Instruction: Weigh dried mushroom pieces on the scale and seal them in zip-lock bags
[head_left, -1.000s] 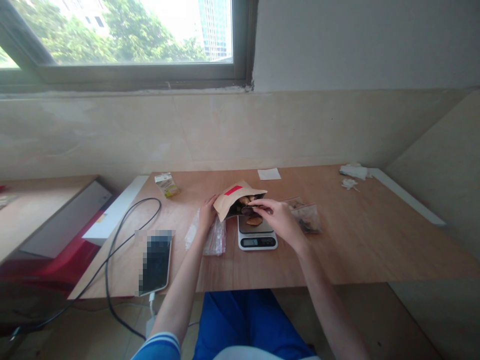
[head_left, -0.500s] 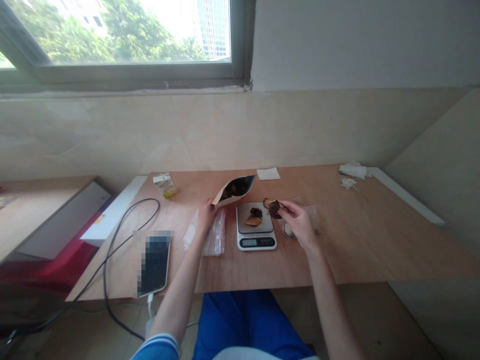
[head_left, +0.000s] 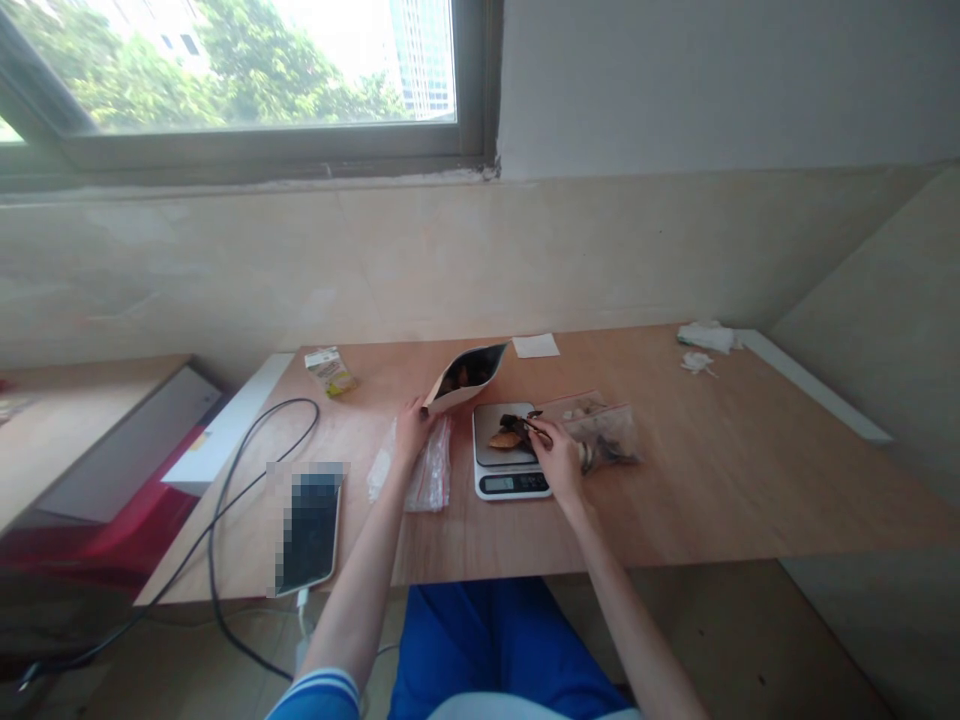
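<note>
My left hand (head_left: 412, 428) grips the near left edge of a kraft pouch (head_left: 444, 403), whose wide mouth shows dark brown dried pieces (head_left: 466, 375) inside. Over the white digital kitchen scale (head_left: 513, 486), my right hand (head_left: 559, 455) pinches a dark dried slice (head_left: 534, 424), its fingers closed. On the scale's plate lie a tan dried slice (head_left: 505, 440) and a darker piece; the right hand partly covers the plate's right side. Whether the held slice touches the plate I cannot tell. The scale's digits are too small to read.
Clear zip bags (head_left: 429, 470) lie left of the scale. Filled zip bags (head_left: 611, 430) rest to its right. A tablet (head_left: 311, 530) with a white cable, a black cable (head_left: 212, 520), a small carton (head_left: 330, 372), white paper (head_left: 535, 346) and tissues (head_left: 706, 338) are also on the table.
My right hand has moved left and down from beside the scale to its plate, bringing the dark slice over it. The filled bags show more fully. My left hand still holds the pouch.
</note>
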